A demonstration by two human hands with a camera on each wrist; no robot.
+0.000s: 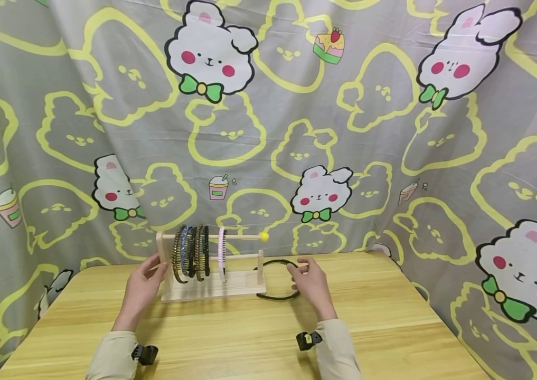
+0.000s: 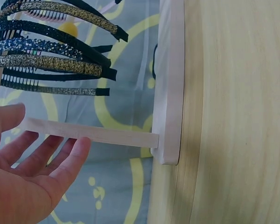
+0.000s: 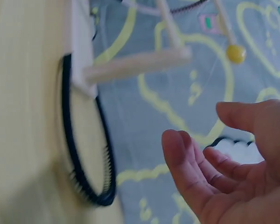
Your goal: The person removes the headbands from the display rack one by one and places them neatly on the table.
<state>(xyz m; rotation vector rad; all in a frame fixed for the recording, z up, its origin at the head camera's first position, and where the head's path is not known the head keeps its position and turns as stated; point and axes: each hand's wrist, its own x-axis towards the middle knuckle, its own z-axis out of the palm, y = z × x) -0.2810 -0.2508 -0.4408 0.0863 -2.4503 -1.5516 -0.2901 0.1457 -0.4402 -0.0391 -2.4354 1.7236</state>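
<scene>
A pale wooden headband rack stands toward the back of the table. On its upper rod hang several dark, glittery headbands and a light pink headband set apart to their right. My left hand is at the rack's left upright, thumb on one side and fingertips against the other. A black toothed headband lies on the table by the rack's right end, partly under it. My right hand hovers above its right side, thumb and fingers apart with nothing between them.
A yellow ball caps the right end of the upper rod. The lower rod ends at a short right post. A grey patterned curtain hangs directly behind the wooden table.
</scene>
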